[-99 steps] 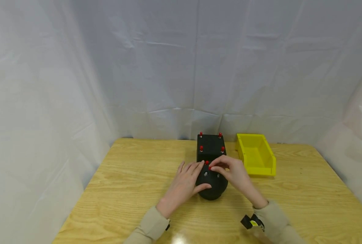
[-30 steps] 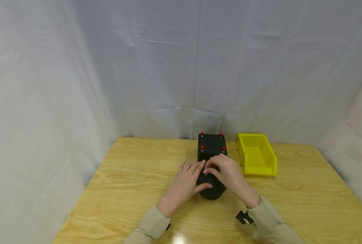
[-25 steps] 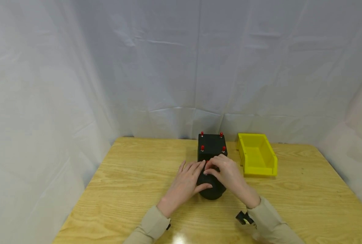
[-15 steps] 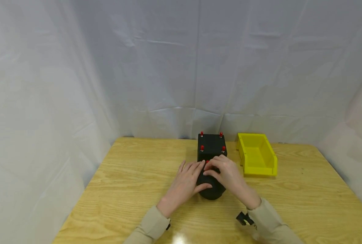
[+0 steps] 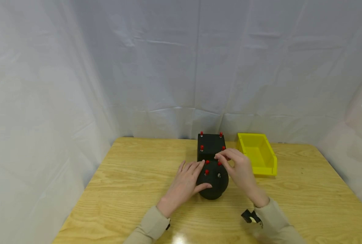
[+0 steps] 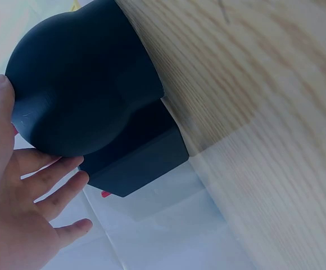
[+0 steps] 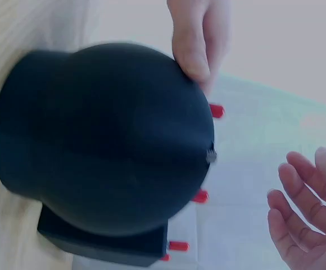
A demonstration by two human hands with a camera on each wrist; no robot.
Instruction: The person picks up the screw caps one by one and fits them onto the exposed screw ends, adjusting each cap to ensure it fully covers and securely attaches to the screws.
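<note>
Our left hand (image 5: 184, 184) rests spread against the black block (image 5: 212, 169), thumb on its rounded front. Right hand (image 5: 240, 169) hovers just right of it, fingers loosely curled, holding nothing. Block sits mid-table (image 5: 123, 189), red pegs (image 5: 206, 172) up; yellow bin (image 5: 255, 154) beside.

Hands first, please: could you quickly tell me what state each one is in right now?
Left hand: open, fingers and thumb resting against the black block.
Right hand: open, holding nothing, beside the block's red pegs.
</note>
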